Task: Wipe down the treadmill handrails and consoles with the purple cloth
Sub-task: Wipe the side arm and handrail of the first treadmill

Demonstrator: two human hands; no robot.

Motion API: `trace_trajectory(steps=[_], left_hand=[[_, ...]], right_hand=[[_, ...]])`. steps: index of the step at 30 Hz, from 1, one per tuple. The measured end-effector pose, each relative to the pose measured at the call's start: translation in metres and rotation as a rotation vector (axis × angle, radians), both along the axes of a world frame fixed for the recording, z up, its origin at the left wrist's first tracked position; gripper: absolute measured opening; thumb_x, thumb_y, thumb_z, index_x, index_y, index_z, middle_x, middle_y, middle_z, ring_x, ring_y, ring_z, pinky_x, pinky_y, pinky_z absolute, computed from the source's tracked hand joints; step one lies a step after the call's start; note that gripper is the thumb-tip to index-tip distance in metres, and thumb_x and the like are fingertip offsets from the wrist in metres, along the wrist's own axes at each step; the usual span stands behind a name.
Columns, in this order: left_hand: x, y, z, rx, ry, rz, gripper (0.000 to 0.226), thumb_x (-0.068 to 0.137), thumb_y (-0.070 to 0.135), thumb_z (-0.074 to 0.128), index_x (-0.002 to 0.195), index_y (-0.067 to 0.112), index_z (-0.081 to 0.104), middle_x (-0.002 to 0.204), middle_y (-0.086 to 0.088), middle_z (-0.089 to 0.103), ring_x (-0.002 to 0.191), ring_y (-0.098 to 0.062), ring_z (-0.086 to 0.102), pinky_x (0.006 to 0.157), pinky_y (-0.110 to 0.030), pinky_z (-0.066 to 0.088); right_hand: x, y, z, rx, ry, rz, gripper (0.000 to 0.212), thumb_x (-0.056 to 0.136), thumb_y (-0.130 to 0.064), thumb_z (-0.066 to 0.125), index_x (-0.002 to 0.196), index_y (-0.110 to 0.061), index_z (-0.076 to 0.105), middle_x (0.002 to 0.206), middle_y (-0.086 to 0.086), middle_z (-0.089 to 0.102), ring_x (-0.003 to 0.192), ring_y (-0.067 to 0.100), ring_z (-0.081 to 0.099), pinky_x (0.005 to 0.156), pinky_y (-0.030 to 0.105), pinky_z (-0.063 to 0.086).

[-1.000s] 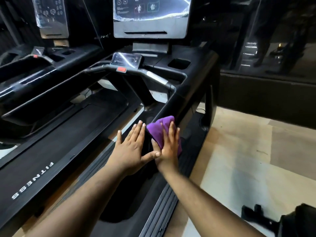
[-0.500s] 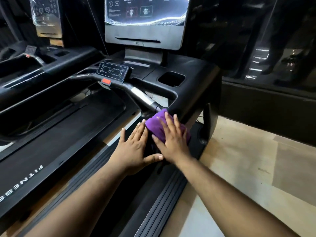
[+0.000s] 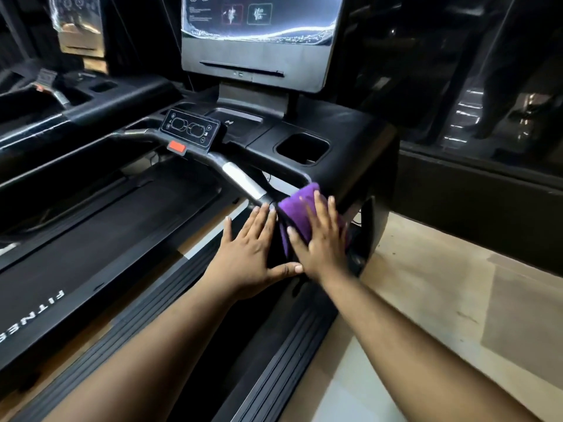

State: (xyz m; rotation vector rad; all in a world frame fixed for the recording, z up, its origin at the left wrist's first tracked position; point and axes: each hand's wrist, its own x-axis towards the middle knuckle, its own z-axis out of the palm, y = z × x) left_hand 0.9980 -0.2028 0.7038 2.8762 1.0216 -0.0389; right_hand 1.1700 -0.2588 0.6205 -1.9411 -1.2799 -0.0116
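Observation:
The purple cloth [image 3: 300, 208] lies on the black right side handrail [image 3: 275, 251] of the treadmill, just below the console deck [image 3: 344, 138]. My right hand [image 3: 320, 242] presses flat on the cloth with fingers spread. My left hand [image 3: 249, 254] rests flat and empty on the same rail beside it, thumb touching the right hand. A curved front handlebar with a silver grip [image 3: 243, 181] runs up to a small control panel [image 3: 189, 131] with a red stop button [image 3: 177, 146]. The big console screen [image 3: 259, 28] stands above.
The treadmill belt [image 3: 100, 248] marked FITNESS lies to the left, with a ribbed side step [image 3: 283, 370] below my arms. A cup holder [image 3: 303, 147] is sunk into the deck. A second treadmill [image 3: 70, 95] stands at far left. Pale floor [image 3: 441, 300] and a dark wall are on the right.
My right hand has slid the cloth up the side rail toward the console deck. My left hand has followed alongside, and my view has moved closer to the console.

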Motion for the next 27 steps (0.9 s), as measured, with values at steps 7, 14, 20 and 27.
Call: trace_trajectory(steps=[7,14,20,27], left_hand=[[0.016,0.01,-0.006,-0.002,-0.003,-0.016,0.127,0.065,0.104,0.01,0.162,0.026,-0.017,0.17,0.002,-0.021,0.153,-0.01,-0.027,0.122,-0.06,-0.015],[0.016,0.012,-0.007,0.021,-0.001,-0.023,0.129,0.061,0.107,0.004,0.161,0.028,-0.019,0.168,0.002,-0.024,0.152,-0.011,-0.028,0.119,-0.058,-0.018],[0.026,0.013,-0.003,0.098,0.063,-0.029,0.119,0.072,0.103,0.01,0.16,0.03,-0.023,0.167,0.005,-0.03,0.152,-0.012,-0.029,0.121,-0.062,-0.019],[0.068,0.022,-0.002,0.113,0.076,0.038,0.123,0.065,0.106,-0.001,0.161,0.031,-0.019,0.168,0.006,-0.024,0.152,-0.009,-0.03,0.122,-0.062,-0.015]], right_hand=[[0.016,0.023,0.019,-0.031,0.175,-0.209,0.082,0.092,-0.068,0.035,0.162,-0.026,0.023,0.172,-0.003,0.002,0.158,0.026,-0.002,0.122,0.065,0.013],[0.036,0.026,-0.003,0.072,0.219,-0.092,0.08,0.093,-0.063,0.043,0.162,-0.032,0.017,0.172,-0.002,0.003,0.158,0.028,-0.002,0.123,0.044,0.005],[0.081,0.044,0.013,0.165,0.549,-0.306,0.091,0.095,-0.055,0.052,0.161,-0.015,0.005,0.171,0.006,0.002,0.158,0.029,0.002,0.127,0.043,0.006],[0.081,0.029,-0.01,0.238,0.482,-0.111,0.093,0.091,-0.056,0.055,0.157,-0.031,-0.005,0.169,-0.003,-0.006,0.157,0.02,-0.007,0.123,0.043,0.001]])
